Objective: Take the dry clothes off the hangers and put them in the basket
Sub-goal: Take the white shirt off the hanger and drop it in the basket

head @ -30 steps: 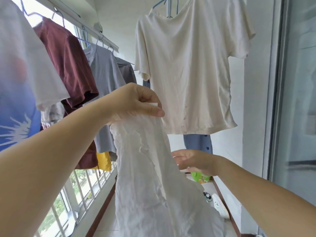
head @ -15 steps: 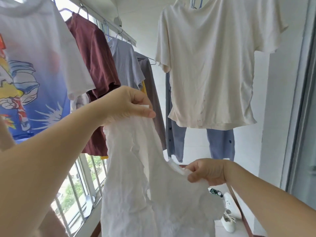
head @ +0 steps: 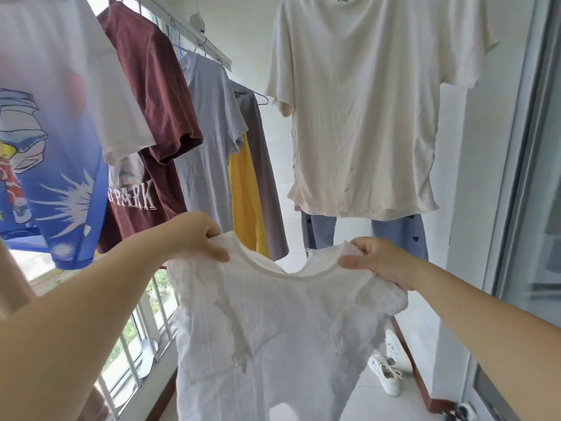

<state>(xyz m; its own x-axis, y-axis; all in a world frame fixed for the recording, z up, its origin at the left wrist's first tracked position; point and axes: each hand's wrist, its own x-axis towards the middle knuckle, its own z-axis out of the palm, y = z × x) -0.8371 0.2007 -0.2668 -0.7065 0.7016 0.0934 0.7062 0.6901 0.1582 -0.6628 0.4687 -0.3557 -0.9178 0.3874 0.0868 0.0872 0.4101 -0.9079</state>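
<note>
A white crinkled top [head: 267, 329] hangs spread between my hands, off any hanger. My left hand [head: 197, 235] pinches its left shoulder beside the neckline. My right hand [head: 376, 262] pinches the right shoulder. Behind it a cream T-shirt [head: 364, 110] hangs on a hanger, with blue trousers [head: 400, 235] behind that. Along the rail on the left hang a blue printed shirt [head: 45, 165], a maroon shirt [head: 151, 98], a grey shirt [head: 209, 129], a yellow garment [head: 246, 202] and a taupe one [head: 264, 177]. No basket is in view.
A window with white bars [head: 136, 344] runs along the left. White sneakers [head: 385, 369] lie on the tiled floor by the right wall. A glass sliding door [head: 534, 177] stands on the right.
My right hand has taken hold of the top's other shoulder and risen, my left hand has dropped, and the top now hangs spread flat between both hands. The view has tilted upward.
</note>
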